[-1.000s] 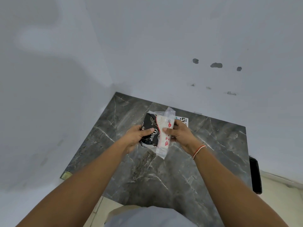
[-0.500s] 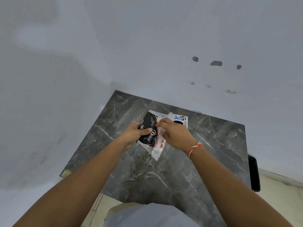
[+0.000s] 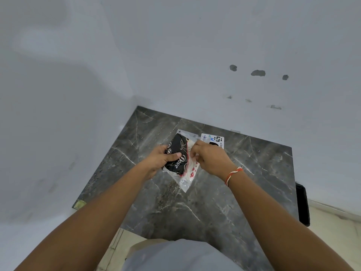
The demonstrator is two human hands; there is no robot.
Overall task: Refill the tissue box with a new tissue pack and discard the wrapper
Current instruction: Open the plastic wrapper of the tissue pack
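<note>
A black tissue pack [image 3: 176, 154] with white "Dove" lettering is held just above the dark marble table [image 3: 214, 202]. Its clear plastic wrapper [image 3: 188, 176], printed with red hearts, hangs loose along the pack's right side and tapers to a point below it. My left hand [image 3: 161, 157] grips the pack from the left, thumb across its top. My right hand [image 3: 210, 156] pinches the wrapper's upper edge beside the pack. A white box or card [image 3: 214, 139] with blue and black print lies flat behind my right hand, mostly hidden.
The table stands in a corner between two pale walls [image 3: 195, 55]. A black object [image 3: 302, 204] sits off the table's right edge. Light floor [image 3: 336, 227] shows at the lower right. A small green tag [image 3: 79, 204] marks the table's near left corner.
My right hand has moved from the wrapper's side up to its top edge. The wrapper's raised flap has come down and the pack has tilted slightly.
</note>
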